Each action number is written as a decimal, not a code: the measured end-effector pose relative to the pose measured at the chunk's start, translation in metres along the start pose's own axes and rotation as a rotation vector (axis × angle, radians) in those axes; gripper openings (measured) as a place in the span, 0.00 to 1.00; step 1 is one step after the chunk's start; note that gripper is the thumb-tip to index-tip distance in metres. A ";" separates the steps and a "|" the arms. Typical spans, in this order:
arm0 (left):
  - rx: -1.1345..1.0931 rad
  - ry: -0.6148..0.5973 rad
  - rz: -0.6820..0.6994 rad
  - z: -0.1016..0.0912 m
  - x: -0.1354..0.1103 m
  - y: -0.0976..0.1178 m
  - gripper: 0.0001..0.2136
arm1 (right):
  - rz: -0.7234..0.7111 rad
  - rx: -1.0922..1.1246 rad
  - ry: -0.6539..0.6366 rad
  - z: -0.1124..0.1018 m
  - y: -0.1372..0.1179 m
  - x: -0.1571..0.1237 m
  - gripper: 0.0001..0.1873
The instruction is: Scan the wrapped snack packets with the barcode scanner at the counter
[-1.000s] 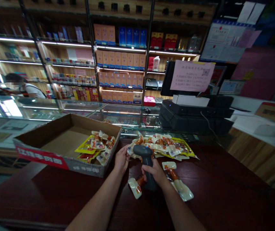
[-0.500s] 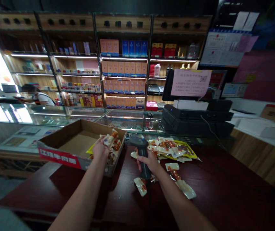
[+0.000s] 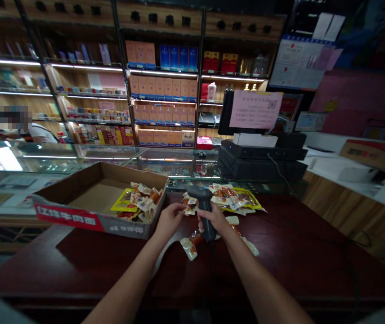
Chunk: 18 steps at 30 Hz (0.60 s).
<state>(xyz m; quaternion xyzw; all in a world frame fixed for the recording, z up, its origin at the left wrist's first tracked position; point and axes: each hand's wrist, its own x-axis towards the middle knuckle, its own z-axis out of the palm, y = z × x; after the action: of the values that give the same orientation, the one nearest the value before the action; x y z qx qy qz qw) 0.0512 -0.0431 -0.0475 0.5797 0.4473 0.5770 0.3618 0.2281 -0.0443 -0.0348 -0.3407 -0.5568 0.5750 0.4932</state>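
My right hand (image 3: 214, 219) is wrapped round the handle of a dark grey barcode scanner (image 3: 202, 198), held upright over a dark red counter (image 3: 280, 256). My left hand (image 3: 168, 219) pinches a small snack packet (image 3: 188, 206) just left of the scanner head. A pile of small orange-and-white snack packets (image 3: 235, 198) lies behind the scanner on yellow bags. Two loose packets (image 3: 189, 247) lie under and beside my right wrist. A shallow cardboard box (image 3: 78, 216) to the left holds more packets (image 3: 141, 201) in its right corner.
A black cash register with a pink notice (image 3: 261, 155) stands behind the pile on the right. A glass display case (image 3: 111, 157) runs behind the counter. Shelves of boxed goods (image 3: 162, 99) fill the back wall. A person (image 3: 27, 128) is at the far left.
My left hand came back from the cardboard box, where it had dropped a packet, and now pinches another packet beside the scanner. The right hand kept hold of the scanner.
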 end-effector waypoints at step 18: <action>0.414 -0.396 -0.210 0.035 0.024 -0.043 0.15 | -0.053 0.286 0.098 -0.053 0.036 -0.006 0.15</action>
<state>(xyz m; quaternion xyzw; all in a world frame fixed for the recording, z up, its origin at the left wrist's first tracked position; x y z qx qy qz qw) 0.0802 -0.0025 -0.0821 0.6928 0.5337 0.3089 0.3738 0.2730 -0.0303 -0.0783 -0.2799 -0.4530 0.6181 0.5783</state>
